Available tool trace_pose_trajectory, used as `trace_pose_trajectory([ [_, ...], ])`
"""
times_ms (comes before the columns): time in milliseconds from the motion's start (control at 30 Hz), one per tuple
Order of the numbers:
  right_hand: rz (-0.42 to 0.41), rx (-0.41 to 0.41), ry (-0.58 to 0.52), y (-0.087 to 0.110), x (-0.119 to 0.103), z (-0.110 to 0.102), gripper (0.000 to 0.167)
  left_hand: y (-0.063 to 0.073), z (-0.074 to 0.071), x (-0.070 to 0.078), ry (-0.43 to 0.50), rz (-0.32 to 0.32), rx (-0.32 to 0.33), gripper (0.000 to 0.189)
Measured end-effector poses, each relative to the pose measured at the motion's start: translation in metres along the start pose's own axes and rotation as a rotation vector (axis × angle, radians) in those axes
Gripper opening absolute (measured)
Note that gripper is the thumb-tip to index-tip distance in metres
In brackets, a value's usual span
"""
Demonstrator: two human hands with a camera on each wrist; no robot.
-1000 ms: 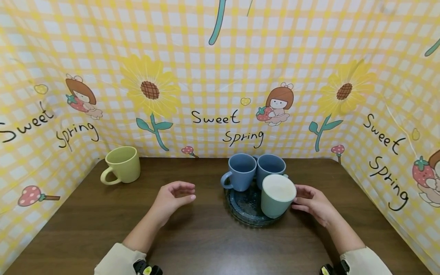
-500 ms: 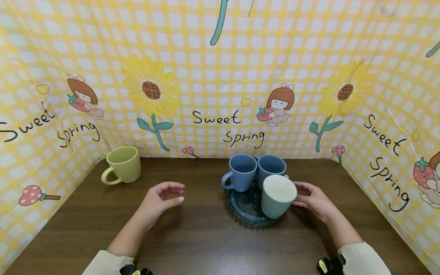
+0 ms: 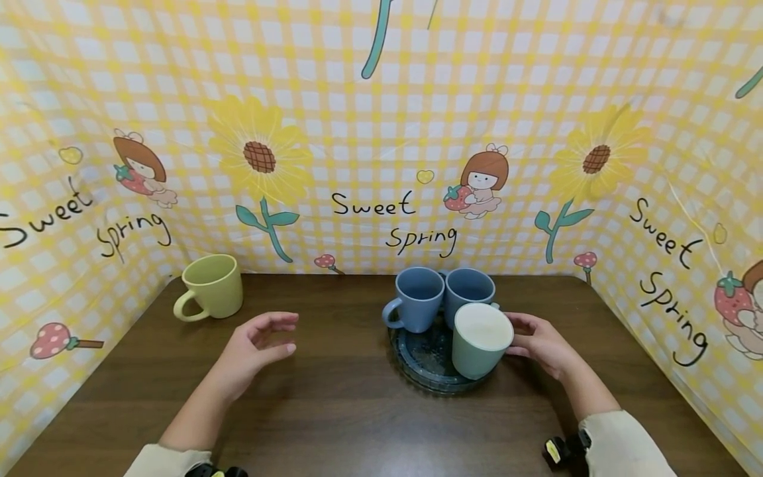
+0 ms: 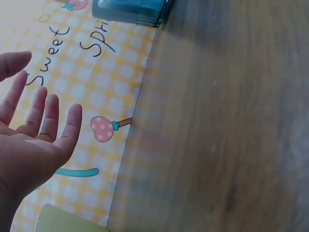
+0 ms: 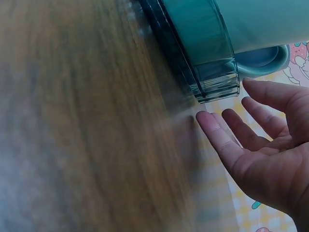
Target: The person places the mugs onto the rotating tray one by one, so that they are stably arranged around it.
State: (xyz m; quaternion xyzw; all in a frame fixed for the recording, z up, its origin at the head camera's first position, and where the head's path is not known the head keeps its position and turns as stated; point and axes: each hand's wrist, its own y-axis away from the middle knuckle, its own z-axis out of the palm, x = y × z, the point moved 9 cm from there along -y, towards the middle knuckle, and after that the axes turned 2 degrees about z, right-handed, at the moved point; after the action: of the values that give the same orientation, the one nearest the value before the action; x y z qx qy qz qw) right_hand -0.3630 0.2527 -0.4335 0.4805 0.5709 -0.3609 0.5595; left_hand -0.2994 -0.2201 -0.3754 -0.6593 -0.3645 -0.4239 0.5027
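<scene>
My left hand [image 3: 256, 351] hovers over the table left of centre, its fingers loosely bent and nothing in them; the left wrist view shows the same hand [image 4: 38, 140] with fingers spread. A round dark glass tray [image 3: 417, 354] bears two blue mugs, a left one [image 3: 420, 305] and a right one [image 3: 461, 291], plus a pale green mug [image 3: 477, 351] at the front right. Just right of that green mug is my right hand [image 3: 545, 348]. In the right wrist view this hand [image 5: 270, 145] has relaxed fingers beside the tray's edge [image 5: 217, 87], holding nothing.
A yellow-green mug [image 3: 214, 288] stands at the table's back left corner, its handle toward the left. Brown wooden table [image 3: 357, 424] surrounds the tray. A yellow checked cloth [image 3: 357, 132] hangs behind and at both sides.
My left hand has moved left, away from the tray and nearer the yellow-green mug. My right hand stays beside the pale green mug with only a slight shift. The mugs and tray have not moved.
</scene>
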Motion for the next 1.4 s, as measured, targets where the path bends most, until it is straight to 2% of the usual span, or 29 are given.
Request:
trace_pose_trajectory([
  [333,0.001,-0.022,-0.015,-0.004,-0.002,0.004,0.056,0.007,-0.016,0.001,-0.011,0.009,0.03,0.048],
  [433,0.006,-0.01,-0.023,-0.004,-0.001,0.005,0.054,0.008,-0.022,0.002,-0.031,0.003,0.044,0.048],
  [733,0.023,0.014,-0.057,-0.001,0.002,0.005,0.056,0.014,-0.04,0.01,-0.02,0.043,0.096,0.047],
  [933,0.062,0.064,-0.069,0.004,0.007,0.006,0.056,0.019,-0.049,0.011,-0.023,0.06,0.13,0.047],
  [1200,0.06,0.112,-0.106,0.009,0.004,0.01,0.057,0.024,-0.063,0.018,0.018,0.065,0.22,0.046],
  [1400,0.058,0.132,-0.13,0.01,0.003,0.011,0.058,0.029,-0.078,0.017,0.028,0.027,0.305,0.045],
])
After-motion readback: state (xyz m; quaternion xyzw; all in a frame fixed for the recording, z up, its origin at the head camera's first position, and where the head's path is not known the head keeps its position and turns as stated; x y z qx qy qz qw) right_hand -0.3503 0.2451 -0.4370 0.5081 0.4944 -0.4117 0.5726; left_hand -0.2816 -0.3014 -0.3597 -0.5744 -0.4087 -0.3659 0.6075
